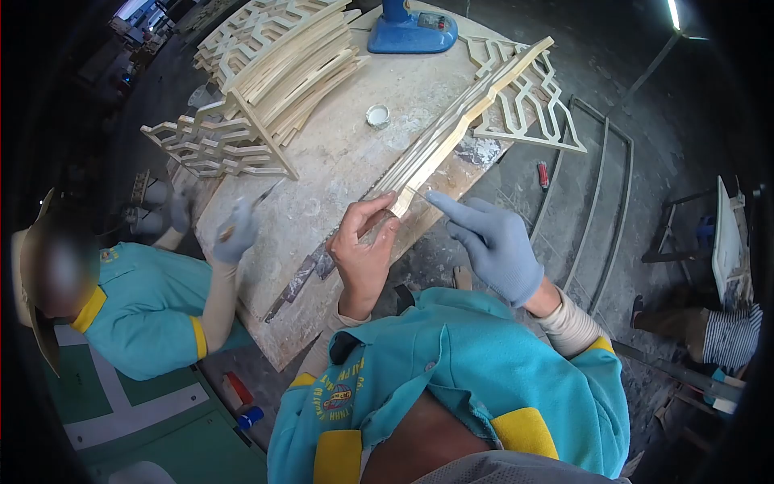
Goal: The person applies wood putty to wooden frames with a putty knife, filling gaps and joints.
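Note:
My left hand [363, 246] is bare and closes thumb and fingers on the near end of a pale wooden lattice piece [459, 133]. That piece stands edge-on along the table's right side, its zigzag strips running away from me. My right hand [496, 246], in a grey glove, has its index finger stretched toward the same end. A thin, dark tool tip [417, 194] shows between that fingertip and the wood; the rest is hidden in the curled fingers. Another flat lattice panel [524, 109] lies behind the piece.
The worktable [322, 194] carries a stack of lattice panels [282, 81], a small white cup [377, 116] and a blue machine base [411, 34]. At left, a co-worker [153, 298] holds a thin tool beside another panel [222, 141]. Metal frames [597, 194] lie to the right.

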The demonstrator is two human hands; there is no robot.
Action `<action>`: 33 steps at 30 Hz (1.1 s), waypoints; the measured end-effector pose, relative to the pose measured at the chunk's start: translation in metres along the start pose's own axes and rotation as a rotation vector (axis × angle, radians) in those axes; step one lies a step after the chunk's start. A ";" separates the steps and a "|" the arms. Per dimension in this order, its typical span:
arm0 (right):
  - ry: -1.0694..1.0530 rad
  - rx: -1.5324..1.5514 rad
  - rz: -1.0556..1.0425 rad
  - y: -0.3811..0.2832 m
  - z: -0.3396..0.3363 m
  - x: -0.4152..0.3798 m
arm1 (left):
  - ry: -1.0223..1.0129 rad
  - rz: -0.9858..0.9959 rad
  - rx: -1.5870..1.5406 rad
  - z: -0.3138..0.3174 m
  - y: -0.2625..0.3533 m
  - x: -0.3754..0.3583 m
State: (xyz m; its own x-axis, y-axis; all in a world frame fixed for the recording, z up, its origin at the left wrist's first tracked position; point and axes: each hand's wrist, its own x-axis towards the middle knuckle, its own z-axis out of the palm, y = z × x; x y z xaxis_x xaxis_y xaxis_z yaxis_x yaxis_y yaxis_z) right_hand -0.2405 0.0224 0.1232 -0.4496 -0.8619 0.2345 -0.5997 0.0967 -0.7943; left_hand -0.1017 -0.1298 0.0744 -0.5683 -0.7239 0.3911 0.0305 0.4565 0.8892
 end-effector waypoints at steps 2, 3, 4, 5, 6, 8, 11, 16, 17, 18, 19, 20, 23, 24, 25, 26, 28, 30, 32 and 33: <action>-0.046 0.093 -0.064 0.001 0.001 -0.002 | 0.011 0.009 -0.012 0.001 0.001 0.002; -0.095 0.188 -0.124 0.002 0.000 -0.002 | 0.035 -0.006 0.005 -0.001 0.004 0.004; -0.097 0.188 -0.125 -0.001 -0.003 -0.001 | 0.058 -0.024 0.021 -0.003 0.005 0.005; -0.050 0.184 -0.094 -0.005 -0.011 0.000 | 0.061 -0.018 0.019 -0.005 0.006 0.005; -0.002 0.180 -0.064 -0.008 -0.016 0.001 | 0.128 0.042 0.061 -0.008 0.006 0.005; 0.104 0.044 -0.068 0.001 -0.021 0.008 | 0.237 0.120 0.110 -0.014 0.006 0.005; 0.224 -0.130 -0.057 0.012 -0.025 0.020 | 0.234 0.120 0.104 -0.023 0.002 0.004; 0.240 -0.426 -0.222 0.017 -0.025 0.039 | 0.220 0.153 0.110 -0.018 0.003 0.001; 0.241 -0.427 -0.222 0.019 -0.021 0.040 | 0.209 0.144 0.128 -0.019 0.004 0.000; 0.206 -0.474 -0.221 0.021 -0.018 0.042 | 0.210 0.146 0.126 -0.020 0.004 0.001; 0.171 -0.522 -0.221 0.022 -0.017 0.044 | 0.206 0.154 0.118 -0.020 0.003 0.000; 0.173 -0.522 -0.222 0.023 -0.018 0.045 | 0.201 0.159 0.111 -0.021 0.003 0.000; 0.205 -0.597 -0.221 0.024 -0.025 0.048 | 0.191 0.163 0.100 -0.021 0.005 0.001; 0.213 -0.564 -0.149 0.021 -0.028 0.048 | 0.192 0.162 0.098 -0.020 0.006 0.001; 0.221 -0.530 -0.076 0.019 -0.029 0.048 | 0.199 0.133 0.102 -0.020 0.008 0.001; 0.223 -0.532 -0.074 0.020 -0.026 0.047 | 0.203 0.104 0.107 -0.020 0.009 0.001; 0.249 -0.538 -0.184 0.021 -0.018 0.046 | 0.188 0.143 0.110 -0.021 0.005 -0.001; 0.186 -0.495 -0.199 0.010 -0.012 0.038 | 0.178 0.180 0.118 -0.021 0.004 0.000; 0.078 -0.426 -0.204 0.005 -0.011 0.032 | 0.187 0.149 0.081 -0.021 0.005 -0.001; 0.079 -0.428 -0.204 0.004 -0.015 0.033 | 0.188 0.150 0.079 -0.021 0.004 0.000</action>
State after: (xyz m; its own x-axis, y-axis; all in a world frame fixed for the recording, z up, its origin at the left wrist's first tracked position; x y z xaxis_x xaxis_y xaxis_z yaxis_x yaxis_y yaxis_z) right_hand -0.2677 0.0017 0.1364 -0.3330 -0.8460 0.4165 -0.8923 0.1400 -0.4292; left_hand -0.0843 -0.1390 0.0826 -0.3992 -0.7253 0.5609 0.0344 0.5995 0.7996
